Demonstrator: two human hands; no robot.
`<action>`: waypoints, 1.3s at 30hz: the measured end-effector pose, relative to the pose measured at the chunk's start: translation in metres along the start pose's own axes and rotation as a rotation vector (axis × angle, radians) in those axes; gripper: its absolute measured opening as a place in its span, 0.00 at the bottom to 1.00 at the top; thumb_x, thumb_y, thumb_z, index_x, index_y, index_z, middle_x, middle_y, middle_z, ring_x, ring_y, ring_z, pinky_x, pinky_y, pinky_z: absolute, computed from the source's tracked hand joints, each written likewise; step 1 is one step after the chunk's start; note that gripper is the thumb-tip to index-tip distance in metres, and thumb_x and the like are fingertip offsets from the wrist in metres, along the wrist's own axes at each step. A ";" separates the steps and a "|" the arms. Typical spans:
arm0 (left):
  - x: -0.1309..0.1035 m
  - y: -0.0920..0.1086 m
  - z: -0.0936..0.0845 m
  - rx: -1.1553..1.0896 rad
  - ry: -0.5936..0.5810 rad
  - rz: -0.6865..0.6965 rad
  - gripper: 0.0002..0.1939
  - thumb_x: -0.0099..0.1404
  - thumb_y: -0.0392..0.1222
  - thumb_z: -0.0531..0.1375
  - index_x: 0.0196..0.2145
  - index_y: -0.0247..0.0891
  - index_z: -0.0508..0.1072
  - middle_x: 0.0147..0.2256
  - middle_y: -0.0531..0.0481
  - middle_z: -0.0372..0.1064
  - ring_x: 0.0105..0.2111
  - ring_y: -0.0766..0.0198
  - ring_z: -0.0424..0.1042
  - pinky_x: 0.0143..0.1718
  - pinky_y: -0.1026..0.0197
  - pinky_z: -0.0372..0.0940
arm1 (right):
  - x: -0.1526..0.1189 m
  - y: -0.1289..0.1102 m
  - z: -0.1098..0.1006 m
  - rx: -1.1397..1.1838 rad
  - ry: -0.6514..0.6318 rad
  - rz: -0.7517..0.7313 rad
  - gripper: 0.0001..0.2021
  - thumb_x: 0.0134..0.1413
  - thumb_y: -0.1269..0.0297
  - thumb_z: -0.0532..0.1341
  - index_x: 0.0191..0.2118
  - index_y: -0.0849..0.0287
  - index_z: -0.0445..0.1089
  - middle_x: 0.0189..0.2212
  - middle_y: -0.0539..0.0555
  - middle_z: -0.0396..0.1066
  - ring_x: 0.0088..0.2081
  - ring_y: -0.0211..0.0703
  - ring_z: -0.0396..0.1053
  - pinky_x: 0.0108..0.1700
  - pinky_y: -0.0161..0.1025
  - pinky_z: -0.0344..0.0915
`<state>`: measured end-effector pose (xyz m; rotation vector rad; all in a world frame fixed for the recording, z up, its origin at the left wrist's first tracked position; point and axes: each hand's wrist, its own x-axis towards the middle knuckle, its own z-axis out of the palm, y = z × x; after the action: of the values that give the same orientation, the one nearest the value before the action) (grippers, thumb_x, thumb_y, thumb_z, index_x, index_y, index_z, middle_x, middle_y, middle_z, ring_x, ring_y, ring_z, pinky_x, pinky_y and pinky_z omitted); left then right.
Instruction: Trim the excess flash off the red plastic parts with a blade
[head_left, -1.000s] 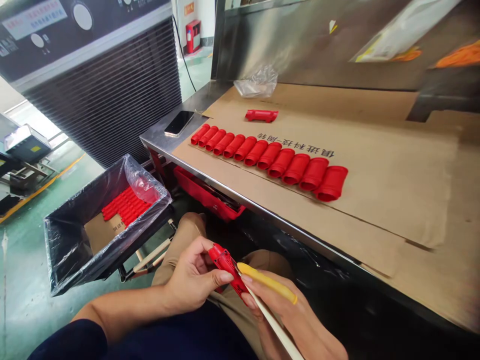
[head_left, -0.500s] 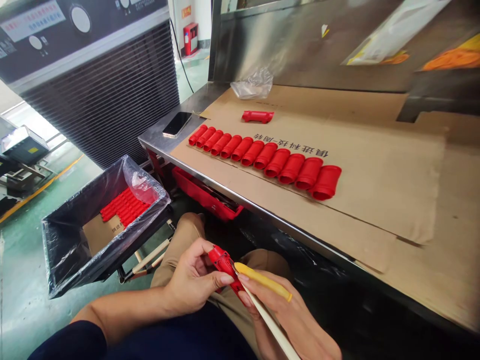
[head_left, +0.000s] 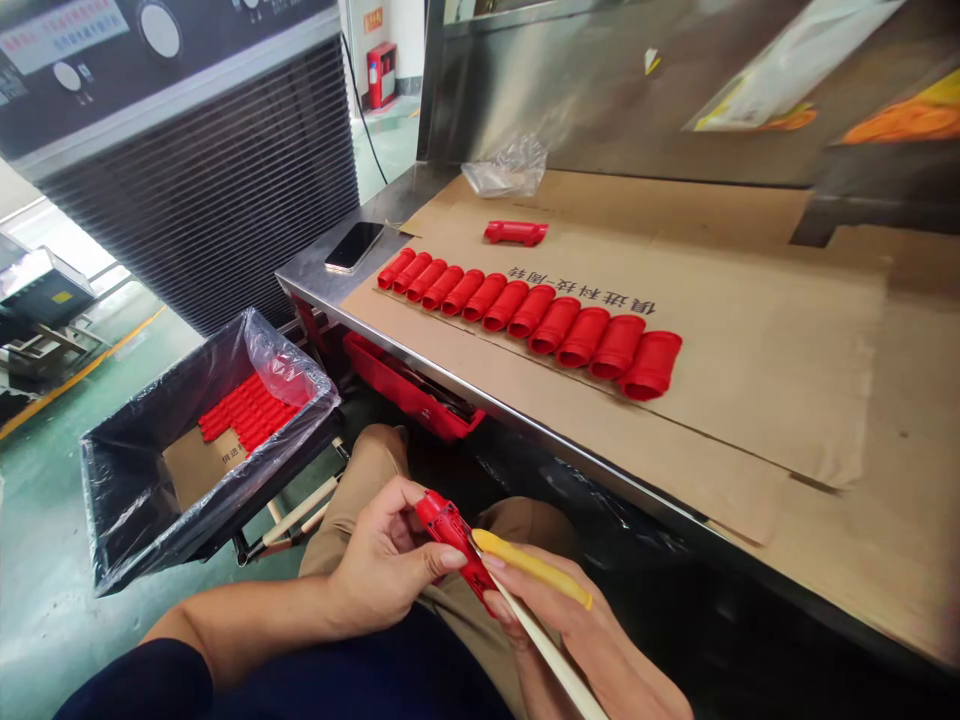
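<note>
Over my lap, my left hand (head_left: pixel 401 550) grips a red plastic part (head_left: pixel 450 530) between thumb and fingers, its slotted side facing up. My right hand (head_left: pixel 581 620) wears a yellow finger cot (head_left: pixel 532 568) on one finger. That hand is closed round a tool with a long cream-coloured handle (head_left: pixel 551 655). The tool's narrow end meets the red part near its middle; the tip itself is too small to make out. Fingers of my right hand also touch the part's lower end.
A row of several red parts (head_left: pixel 555 325) lies on the cardboard-covered bench (head_left: pixel 780 330), with one more red part (head_left: pixel 516 233) behind. A phone (head_left: pixel 355 247) and a clear bag (head_left: pixel 510 168) are nearby. At left stands a lined black bin (head_left: pixel 124 500) holding more red parts; a red tray (head_left: pixel 409 388) sits underneath the bench.
My right hand and the tool have shifted slightly right and down along the red part. My left hand holds it almost unmoved.
</note>
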<state>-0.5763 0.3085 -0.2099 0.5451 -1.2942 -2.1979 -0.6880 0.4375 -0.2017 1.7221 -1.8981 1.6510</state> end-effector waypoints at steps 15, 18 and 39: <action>0.001 -0.004 -0.001 -0.026 -0.028 0.020 0.16 0.59 0.40 0.74 0.35 0.36 0.69 0.32 0.52 0.71 0.33 0.71 0.70 0.37 0.68 0.65 | 0.001 0.009 0.003 -0.022 -0.060 -0.013 0.11 0.62 0.79 0.59 0.47 0.65 0.74 0.46 0.63 0.77 0.50 0.45 0.76 0.52 0.38 0.76; 0.002 -0.005 -0.002 -0.037 -0.029 -0.003 0.18 0.59 0.42 0.74 0.35 0.36 0.68 0.32 0.52 0.71 0.33 0.71 0.70 0.37 0.69 0.65 | 0.001 0.010 -0.001 0.002 -0.078 -0.035 0.11 0.61 0.79 0.61 0.47 0.63 0.75 0.45 0.61 0.78 0.49 0.45 0.77 0.49 0.36 0.77; 0.003 0.012 -0.014 0.007 -0.112 -0.106 0.27 0.51 0.46 0.78 0.46 0.36 0.79 0.48 0.39 0.77 0.30 0.68 0.72 0.30 0.66 0.66 | 0.006 -0.005 -0.013 0.055 -0.142 0.629 0.13 0.67 0.54 0.61 0.33 0.54 0.76 0.28 0.49 0.76 0.29 0.39 0.75 0.34 0.35 0.71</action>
<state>-0.5676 0.2927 -0.2057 0.5099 -1.3596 -2.3409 -0.6939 0.4435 -0.1896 1.3618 -2.6840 1.7995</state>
